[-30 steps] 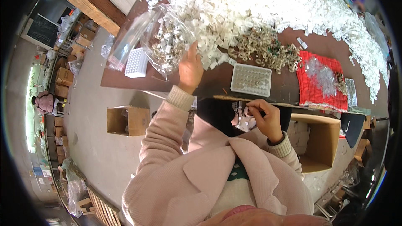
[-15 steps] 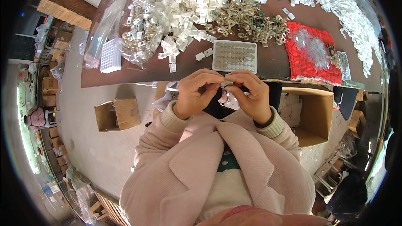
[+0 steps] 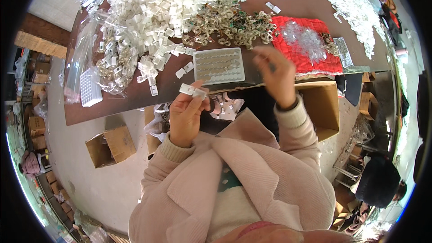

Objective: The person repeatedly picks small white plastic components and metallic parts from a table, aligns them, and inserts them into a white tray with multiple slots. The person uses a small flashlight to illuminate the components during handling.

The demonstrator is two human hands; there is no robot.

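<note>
Pinched between the thumb and fingers of my left hand [image 3: 185,119] is a small white plastic card-like piece [image 3: 192,91], held in front of the table edge. My right hand [image 3: 276,74] is raised over the table's near edge, its fingers curled and blurred by motion. I cannot make out whether anything is in them. Between my hands, on the table, lies a white tray [image 3: 196,68] with rows of small round metallic pieces. Right behind the tray is a heap of ring-shaped pieces [image 3: 229,22], clear and metallic with bits of green. A red quilted cloth [image 3: 321,58] lies beside my right hand.
White plastic pieces [image 3: 144,9] cover the table's far side in a large pile. Small clear plastic pieces [image 3: 303,40] rest on the red cloth. At the left are clear bags [image 3: 114,56] and a white ridged tray [image 3: 91,87]. Cardboard boxes [image 3: 121,144] stand below the brown table [image 3: 121,107].
My hands have parted from their joined position. The left has lowered and turned, showing the white piece; the right has moved up and away over the table. The view has shifted right.
</note>
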